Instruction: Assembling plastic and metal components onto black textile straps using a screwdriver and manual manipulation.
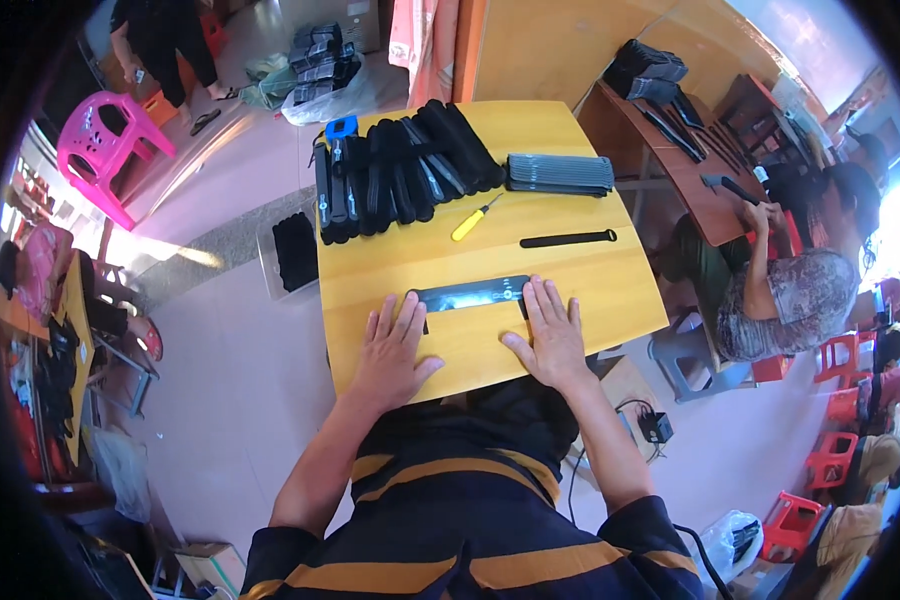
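Note:
A flat, glossy dark strip (470,295) with rounded corners lies across the near part of the yellow table (450,365). My left hand (390,348) rests flat at its left end, fingers stretched out and fingertips touching that end. At the other end lies my right hand (554,335), also flat, with its fingertips on the strip's edge and its thumb spread. Short dark pieces show beside both sets of fingertips, partly hidden. Beyond the strip are a black strap (568,239) with a loop at one end and a screwdriver (475,218) with a yellow handle.
Black strips (400,170) lie in a bundled row at the table's far left, beside a stack of grey strips (560,174). A blue-topped tool (341,128) stands behind. At right, a seated person (790,290) works at a brown table (690,170). A pink chair (110,145) stands far left.

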{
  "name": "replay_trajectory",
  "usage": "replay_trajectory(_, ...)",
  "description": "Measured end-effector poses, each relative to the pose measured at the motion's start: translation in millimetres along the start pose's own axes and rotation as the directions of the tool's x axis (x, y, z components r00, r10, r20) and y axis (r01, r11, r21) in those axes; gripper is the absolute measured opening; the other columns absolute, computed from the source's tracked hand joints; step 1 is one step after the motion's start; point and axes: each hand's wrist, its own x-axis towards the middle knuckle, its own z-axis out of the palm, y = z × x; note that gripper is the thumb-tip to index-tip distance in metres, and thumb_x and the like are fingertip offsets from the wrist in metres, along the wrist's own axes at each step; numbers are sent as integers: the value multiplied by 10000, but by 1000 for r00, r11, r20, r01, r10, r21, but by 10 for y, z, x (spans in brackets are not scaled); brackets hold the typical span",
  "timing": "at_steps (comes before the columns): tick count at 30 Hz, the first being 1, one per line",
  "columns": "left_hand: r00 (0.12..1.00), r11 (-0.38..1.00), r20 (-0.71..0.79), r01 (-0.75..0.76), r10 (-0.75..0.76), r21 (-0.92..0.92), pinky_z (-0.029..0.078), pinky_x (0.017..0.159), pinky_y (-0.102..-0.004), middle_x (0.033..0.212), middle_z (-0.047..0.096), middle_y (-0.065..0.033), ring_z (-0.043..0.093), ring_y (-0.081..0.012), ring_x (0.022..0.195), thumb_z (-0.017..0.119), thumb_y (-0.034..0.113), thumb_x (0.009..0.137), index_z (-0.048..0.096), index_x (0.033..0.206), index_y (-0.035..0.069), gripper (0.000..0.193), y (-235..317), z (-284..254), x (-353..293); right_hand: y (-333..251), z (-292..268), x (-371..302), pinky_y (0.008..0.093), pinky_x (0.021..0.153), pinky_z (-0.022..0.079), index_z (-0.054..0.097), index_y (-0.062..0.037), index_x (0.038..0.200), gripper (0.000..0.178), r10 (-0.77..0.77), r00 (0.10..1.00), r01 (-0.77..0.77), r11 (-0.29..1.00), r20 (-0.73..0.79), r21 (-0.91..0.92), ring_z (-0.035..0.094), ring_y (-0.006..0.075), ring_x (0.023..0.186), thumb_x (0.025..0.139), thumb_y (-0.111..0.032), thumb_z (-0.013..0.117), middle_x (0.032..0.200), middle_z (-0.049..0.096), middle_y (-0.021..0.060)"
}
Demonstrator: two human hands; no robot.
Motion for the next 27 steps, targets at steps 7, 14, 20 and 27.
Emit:
replay_trajectory(7,1000,1000,-4,-2,2,-1,216,1258,-606,1706,274,-144,212,-421,1579,690,465,943,376,1594,31,843,63,-84,13,-26,30,-22,651,1250,173,272,-15,1644,933,58,998,-57,998,-32,15,198,389,1603,999,-636,537,1731,238,177)
replay_trajectory(14,961,963,-95,-266,261,-41,228,1247,-617,1696,304,-171,246,-406,1576,697,414,947,381,1594,15,823,442,10,351,-248,-25,-37,652,1253,155,322,-4,1625,897,-57,992,67,994,-109,87,217,367,1602,1001,-613,536,1719,264,188)
replay_trajectory(20,971,972,-39,-232,234,43,233,1254,-567,1687,330,-161,279,-359,1573,692,444,938,422,1575,22,810,254,265,406,-234,14,-13,631,1245,209,347,-20,1620,854,-97,995,99,994,-36,51,259,342,1592,1010,-585,545,1715,282,179)
replay_trajectory(27,993,992,7,-121,121,-39,191,1278,-529,1702,305,-137,220,-314,1601,712,507,914,363,1605,26,912,-135,-18,116,-221,5,-17,595,1258,214,341,-50,1628,838,-58,998,60,996,-27,69,252,342,1594,1008,-570,561,1719,276,168)
